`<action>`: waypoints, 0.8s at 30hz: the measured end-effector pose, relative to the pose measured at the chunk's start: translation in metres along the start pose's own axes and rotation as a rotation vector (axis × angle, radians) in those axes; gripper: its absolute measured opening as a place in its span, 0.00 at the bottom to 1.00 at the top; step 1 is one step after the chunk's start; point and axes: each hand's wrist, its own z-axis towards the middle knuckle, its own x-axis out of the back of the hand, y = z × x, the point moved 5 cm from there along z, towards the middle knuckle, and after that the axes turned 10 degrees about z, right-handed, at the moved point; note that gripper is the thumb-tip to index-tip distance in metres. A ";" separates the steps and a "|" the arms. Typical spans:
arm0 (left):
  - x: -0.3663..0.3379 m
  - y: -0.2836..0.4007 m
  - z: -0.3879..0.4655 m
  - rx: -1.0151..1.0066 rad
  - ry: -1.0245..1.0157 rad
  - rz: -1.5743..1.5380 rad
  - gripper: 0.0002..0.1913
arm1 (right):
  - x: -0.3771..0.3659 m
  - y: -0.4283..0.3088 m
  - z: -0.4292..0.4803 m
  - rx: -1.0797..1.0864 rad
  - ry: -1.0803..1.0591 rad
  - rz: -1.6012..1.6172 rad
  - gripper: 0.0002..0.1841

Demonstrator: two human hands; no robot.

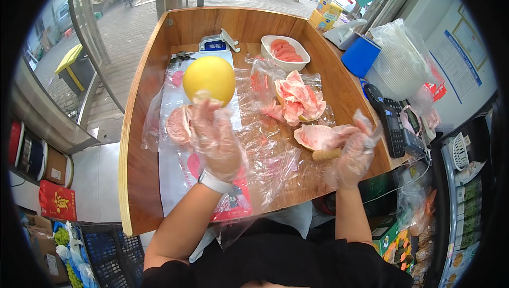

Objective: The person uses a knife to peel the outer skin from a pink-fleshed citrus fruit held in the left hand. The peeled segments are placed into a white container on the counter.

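My left hand (216, 141), in a clear plastic glove, is raised with extended fingers beside a partly peeled pomelo (179, 125). Whether it touches the flesh is hard to tell; nothing is plainly held in it. Just beyond its fingertips sits a whole yellow pomelo (209, 79). My right hand (354, 154), also gloved and blurred, is over the right end of a piece of pomelo rind (314, 137). Its grip is unclear. A wooden handle (326, 154) lies beside it. Farther back is a heap of pink-white peel (300, 99).
A white tray (306, 57) holds red pomelo flesh. A blue and white scale-like device (214, 45) stands at the back. Clear plastic film (266, 141) spreads over the wooden counter (286, 196), whose raised walls enclose three sides. A telephone (391, 129) sits on the right ledge.
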 end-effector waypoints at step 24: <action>0.068 -0.052 0.050 0.543 -0.449 0.912 0.28 | -0.036 -0.001 -0.014 -0.380 -0.359 -0.335 0.12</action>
